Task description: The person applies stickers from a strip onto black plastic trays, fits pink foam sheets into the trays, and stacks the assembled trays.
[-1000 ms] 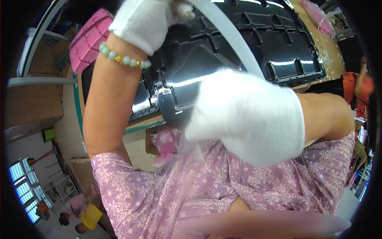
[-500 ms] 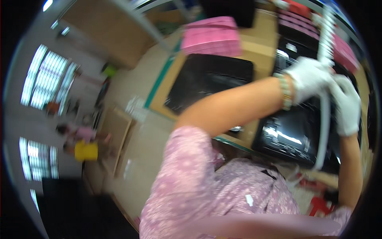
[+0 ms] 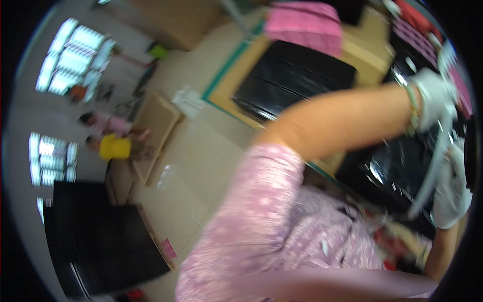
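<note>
My left hand [image 3: 435,100], in a white glove, is closed around a long whitish strip [image 3: 431,173] at the far right. The strip hangs below that hand over a shiny black plastic-wrapped panel [image 3: 397,158]. My right hand [image 3: 452,191], gloved too, is beside the strip near the right rim. Its fingers point up and are blurred, so whether it grips anything is unclear. Above the left hand, the strip's upper part is smeared.
Left of my arm, a black wrapped block [image 3: 297,75] lies on a cardboard-covered table with a green edge [image 3: 226,70]. Behind it sits a pink bundle [image 3: 304,25]. Dark stacked panels [image 3: 100,241] stand at lower left. Two people, one in yellow [image 3: 114,147], are farther off.
The view has swung, shifting the scene. My right hand has moved down from my left hand along the strip. My left hand remains on the strip.
</note>
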Demonstrator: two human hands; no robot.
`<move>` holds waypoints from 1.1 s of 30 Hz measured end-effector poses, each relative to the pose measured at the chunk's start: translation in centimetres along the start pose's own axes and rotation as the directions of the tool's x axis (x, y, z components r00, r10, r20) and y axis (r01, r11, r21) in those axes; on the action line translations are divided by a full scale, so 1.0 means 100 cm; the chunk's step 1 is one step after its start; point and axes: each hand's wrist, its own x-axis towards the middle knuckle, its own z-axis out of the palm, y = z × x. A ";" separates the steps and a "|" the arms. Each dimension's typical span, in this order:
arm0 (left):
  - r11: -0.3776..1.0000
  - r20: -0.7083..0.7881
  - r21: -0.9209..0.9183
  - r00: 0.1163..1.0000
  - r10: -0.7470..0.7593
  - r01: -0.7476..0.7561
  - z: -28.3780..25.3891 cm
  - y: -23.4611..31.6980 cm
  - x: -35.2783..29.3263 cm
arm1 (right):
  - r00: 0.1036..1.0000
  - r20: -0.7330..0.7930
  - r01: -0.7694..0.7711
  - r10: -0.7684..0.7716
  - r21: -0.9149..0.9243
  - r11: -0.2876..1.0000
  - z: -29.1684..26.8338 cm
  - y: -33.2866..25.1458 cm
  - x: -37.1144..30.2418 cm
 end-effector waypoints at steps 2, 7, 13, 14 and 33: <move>0.185 0.338 -0.919 0.937 -0.090 0.349 -0.033 0.021 0.011 | 0.972 0.216 -0.126 0.094 0.138 0.982 -0.022 -0.080 0.029; 0.235 0.353 -0.848 0.838 -0.417 0.474 -0.102 0.060 0.009 | 0.809 0.588 -0.220 -0.002 0.307 0.926 -0.013 -0.114 0.086; 0.145 0.476 -0.815 0.791 -0.384 0.561 -0.078 0.062 0.014 | 0.727 0.644 -0.430 0.239 0.154 0.890 -0.002 -0.118 0.088; 0.144 0.482 -0.806 0.778 -0.403 0.574 -0.080 0.063 0.012 | 0.549 0.757 -0.592 0.356 0.052 0.804 -0.001 -0.119 0.094; 0.115 0.468 -0.798 0.729 -0.499 0.591 -0.065 0.062 0.032 | 0.910 0.380 0.241 -0.166 -0.159 0.957 0.022 -0.089 0.057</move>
